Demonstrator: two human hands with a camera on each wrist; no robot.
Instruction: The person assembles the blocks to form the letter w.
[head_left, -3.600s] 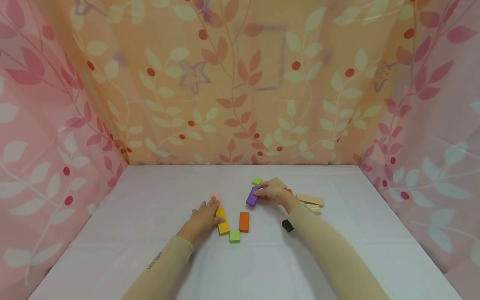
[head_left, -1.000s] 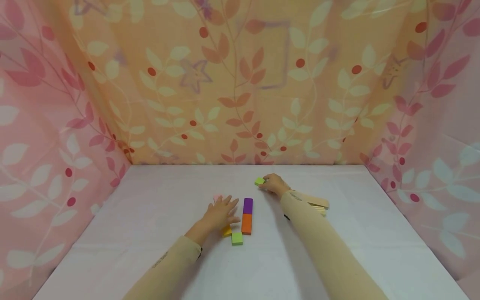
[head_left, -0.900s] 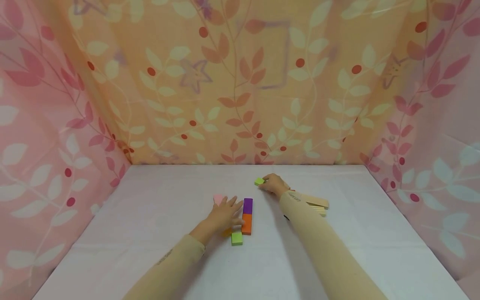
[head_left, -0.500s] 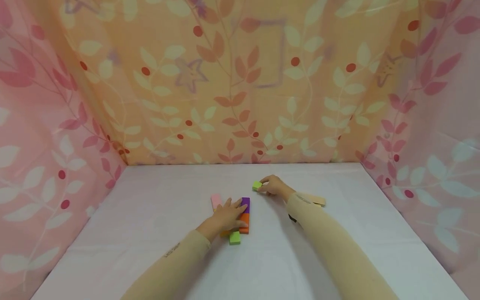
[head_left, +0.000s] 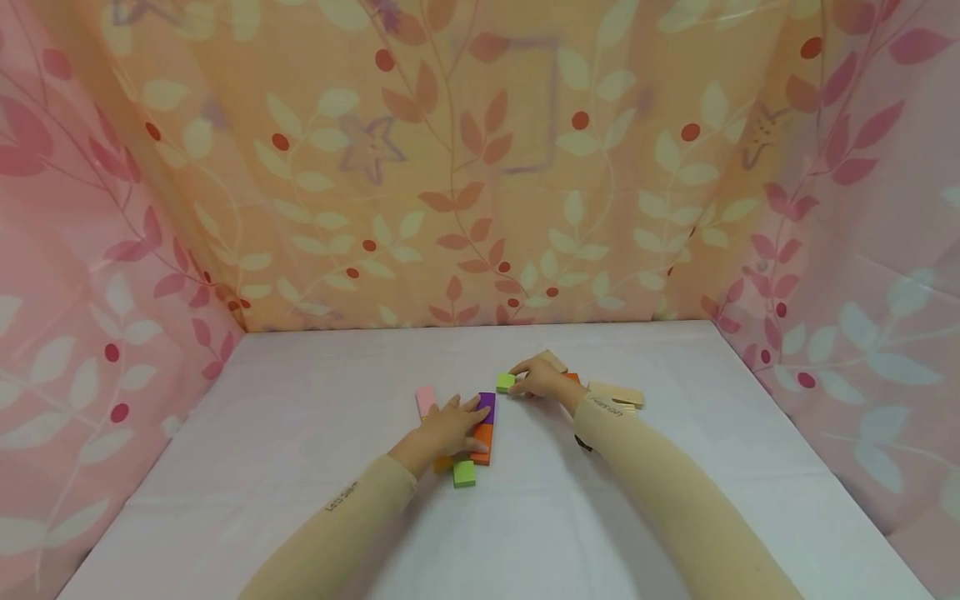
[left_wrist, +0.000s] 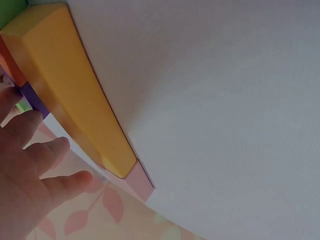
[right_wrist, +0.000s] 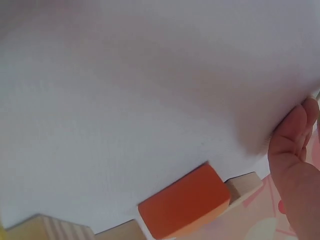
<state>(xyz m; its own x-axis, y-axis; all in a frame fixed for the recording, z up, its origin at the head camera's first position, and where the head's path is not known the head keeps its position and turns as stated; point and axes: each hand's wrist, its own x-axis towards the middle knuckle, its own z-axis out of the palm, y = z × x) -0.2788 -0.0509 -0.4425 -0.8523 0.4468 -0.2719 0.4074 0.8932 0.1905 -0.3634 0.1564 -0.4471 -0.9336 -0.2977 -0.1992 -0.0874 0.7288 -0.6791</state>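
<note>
My left hand [head_left: 447,432] rests with spread fingers over the orange block [head_left: 486,437] and the purple block [head_left: 487,402], which stand end to end in a line. Beneath that hand, mostly hidden in the head view, runs a yellow block [left_wrist: 80,90]; a pink block [head_left: 425,399] meets its far end. A small light-green block [head_left: 464,474] lies at the near end between the two lines. Thumb and fingers of my right hand [head_left: 542,381] pinch another light-green block [head_left: 506,382], just beyond and right of the purple one.
Behind and beside the right hand lie a plain wooden block [head_left: 553,361], an orange-red block [right_wrist: 185,202], a flat wooden piece [head_left: 617,393] and a ridged wooden piece [right_wrist: 55,230]. Patterned cloth walls [head_left: 480,167] enclose the white tabletop [head_left: 315,375] at the back and sides.
The purple block, earlier in my right hand, now stands against the orange one. My left hand has shifted right onto both. My right hand has drawn the second green block nearer to them.
</note>
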